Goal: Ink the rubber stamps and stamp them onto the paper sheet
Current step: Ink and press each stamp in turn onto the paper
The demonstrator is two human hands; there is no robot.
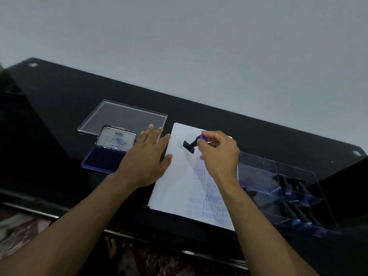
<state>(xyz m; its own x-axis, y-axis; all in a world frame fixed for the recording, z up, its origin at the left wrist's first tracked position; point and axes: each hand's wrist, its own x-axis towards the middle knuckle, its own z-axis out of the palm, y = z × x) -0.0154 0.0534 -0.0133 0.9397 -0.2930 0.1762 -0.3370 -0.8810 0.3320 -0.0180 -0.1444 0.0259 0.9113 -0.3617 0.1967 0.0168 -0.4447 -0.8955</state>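
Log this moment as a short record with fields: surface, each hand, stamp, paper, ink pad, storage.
surface: glossy black table
left hand: left hand flat, fingers spread, at the paper's left edge
right hand: right hand pinching the stamp's purple-capped handle
stamp: black rubber stamp tilted, over a blank part of the sheet; contact cannot be told
paper: white paper sheet, purple imprints down its right side
ink pad: open blue ink pad, lid raised, left of the paper
storage: clear plastic organiser right of the paper, more black stamps inside

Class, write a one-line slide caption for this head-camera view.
Right hand tilts a black purple-capped rubber stamp over the white paper sheet while the left hand steadies its edge.
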